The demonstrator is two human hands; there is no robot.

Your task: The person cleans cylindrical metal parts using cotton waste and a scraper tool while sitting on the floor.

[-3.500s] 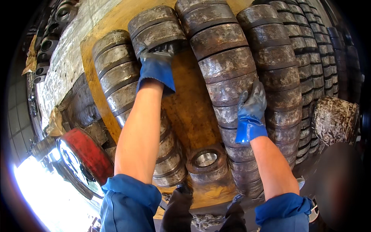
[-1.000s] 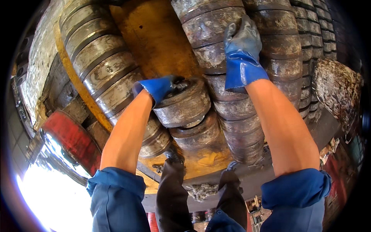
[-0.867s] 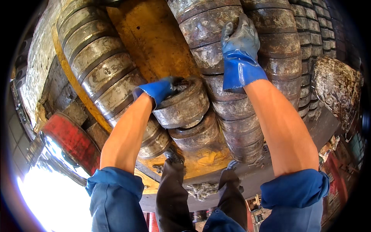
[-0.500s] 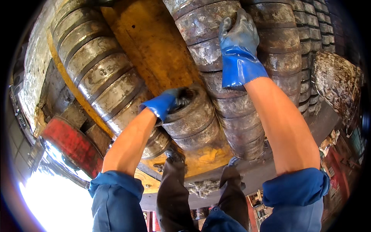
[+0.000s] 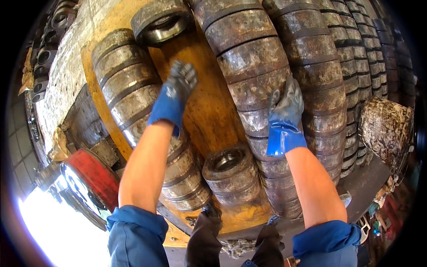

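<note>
Both my hands wear blue rubber gloves with grey, worn palms and fingers. My left hand [image 5: 178,89] is in the air over the bare yellow board, fingers stretched and apart, holding nothing. Beyond it, at the far end of the board, a thick metal ring [image 5: 143,21] shows its bright inner bore. Nearer my feet, a short stack of rusty metal rings [image 5: 233,184] stands on the yellow board. My right hand [image 5: 287,109] lies with extended fingers against a tall column of metal rings [image 5: 253,62], thumb apart.
Another ring column [image 5: 131,89] runs along the left side, with more columns [image 5: 318,84] to the right. A red round part [image 5: 91,175] is at the lower left. A mottled brown-and-white drum-like object [image 5: 384,124] stands at the right. My feet are at the board's near edge.
My left hand has come out of the top of the short ring stack and reached away from me. My right hand has moved nearer along its column. The view has shifted, showing the far ring.
</note>
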